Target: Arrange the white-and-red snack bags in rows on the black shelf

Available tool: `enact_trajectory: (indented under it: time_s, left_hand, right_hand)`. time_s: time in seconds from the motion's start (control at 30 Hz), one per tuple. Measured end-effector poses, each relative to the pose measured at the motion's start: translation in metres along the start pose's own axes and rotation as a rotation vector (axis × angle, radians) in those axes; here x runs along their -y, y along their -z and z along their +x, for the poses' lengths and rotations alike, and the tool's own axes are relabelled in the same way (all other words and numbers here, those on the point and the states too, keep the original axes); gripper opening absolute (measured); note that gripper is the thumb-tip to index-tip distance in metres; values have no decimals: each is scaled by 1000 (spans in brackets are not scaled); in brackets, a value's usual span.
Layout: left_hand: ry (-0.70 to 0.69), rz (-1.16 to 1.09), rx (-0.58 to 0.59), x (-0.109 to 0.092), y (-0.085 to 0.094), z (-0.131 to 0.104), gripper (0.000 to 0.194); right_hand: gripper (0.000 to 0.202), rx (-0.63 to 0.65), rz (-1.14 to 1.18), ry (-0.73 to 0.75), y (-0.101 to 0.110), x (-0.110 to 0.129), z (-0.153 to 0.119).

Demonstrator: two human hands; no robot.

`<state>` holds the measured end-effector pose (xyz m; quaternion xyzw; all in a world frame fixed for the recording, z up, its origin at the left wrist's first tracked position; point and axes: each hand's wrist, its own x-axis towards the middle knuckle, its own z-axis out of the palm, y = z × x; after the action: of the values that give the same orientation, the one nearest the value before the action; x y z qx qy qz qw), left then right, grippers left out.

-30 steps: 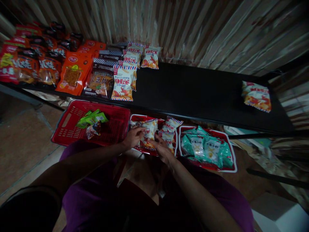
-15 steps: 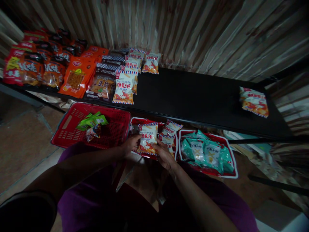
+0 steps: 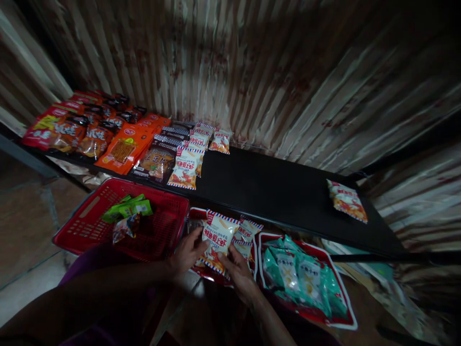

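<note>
My left hand (image 3: 189, 250) and my right hand (image 3: 239, 271) hold a white snack bag (image 3: 219, 235) with red lettering and striped edges between them, one at each side. The bag is above the middle red basket (image 3: 255, 259), where more of the same white bags (image 3: 247, 235) lie on the right. On the black shelf (image 3: 259, 182), matching white bags (image 3: 184, 166) stand beside brown bags (image 3: 154, 161). Another white bag (image 3: 347, 201) lies alone at the shelf's right end.
Orange packs (image 3: 124, 149) and dark-orange bags (image 3: 95, 139) fill the shelf's left part. The left red basket (image 3: 86, 216) holds green packets (image 3: 129, 207) and a small colourful bag (image 3: 126, 228). The right basket (image 3: 351, 319) holds teal bags (image 3: 309, 278). Pleated curtain hangs behind.
The view has tilted, so shelf and baskets appear lower. The held bag is turned slightly and raised a little over the basket, still between both hands.
</note>
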<state>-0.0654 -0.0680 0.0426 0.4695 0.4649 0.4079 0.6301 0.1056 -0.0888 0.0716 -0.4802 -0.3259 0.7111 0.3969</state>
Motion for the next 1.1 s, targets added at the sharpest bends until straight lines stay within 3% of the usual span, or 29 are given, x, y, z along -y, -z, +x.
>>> enact_trajectory:
  time_s: [0.13, 0.3, 0.47, 0.6, 0.8, 0.97, 1.1]
  left_hand:
    - [-112, -15, -24, -12, -8, 8, 44]
    - [-185, -36, -71, -42, -14, 18, 39]
    - [-233, 56, -183, -66, -16, 32, 40]
    - [-269, 147, -271, -73, -19, 48, 38]
    - [-347, 217, -408, -78, -19, 82, 37]
    - [-467, 301, -497, -91, -21, 113, 32]
    - [-484, 336, -578, -101, -22, 140, 36]
  right_hand:
    - [51, -9, 4, 72, -2, 9, 5]
    - [45, -53, -48, 194, -8, 32, 13]
    - [39, -80, -101, 265, -10, 56, 27]
    - [35, -63, -82, 290, -8, 73, 43]
    - [41, -70, -46, 275, -3, 104, 76]
    - [45, -149, -76, 325, -1, 128, 115]
    - [45, -205, -81, 413, -2, 144, 149]
